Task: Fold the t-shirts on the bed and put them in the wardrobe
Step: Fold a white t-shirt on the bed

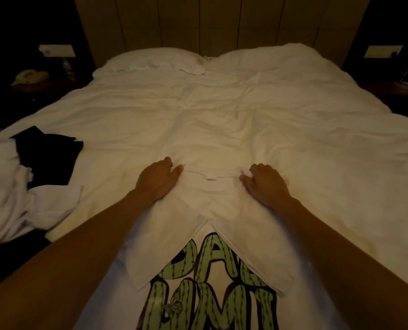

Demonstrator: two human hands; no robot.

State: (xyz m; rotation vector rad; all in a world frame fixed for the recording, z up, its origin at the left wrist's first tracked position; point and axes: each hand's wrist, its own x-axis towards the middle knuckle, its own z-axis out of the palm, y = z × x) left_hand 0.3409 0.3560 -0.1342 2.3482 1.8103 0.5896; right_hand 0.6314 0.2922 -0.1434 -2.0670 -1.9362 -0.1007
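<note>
Both hands at collar of white t-shirt point(205, 210) | left hand point(159, 181) pinching | right hand point(265, 182) gripping cloth

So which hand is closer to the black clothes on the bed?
The left hand. The black clothes lie off to its left on the bed, apart from it. The right hand is farther away, gripping the white t-shirt by the collar's other side.
</note>
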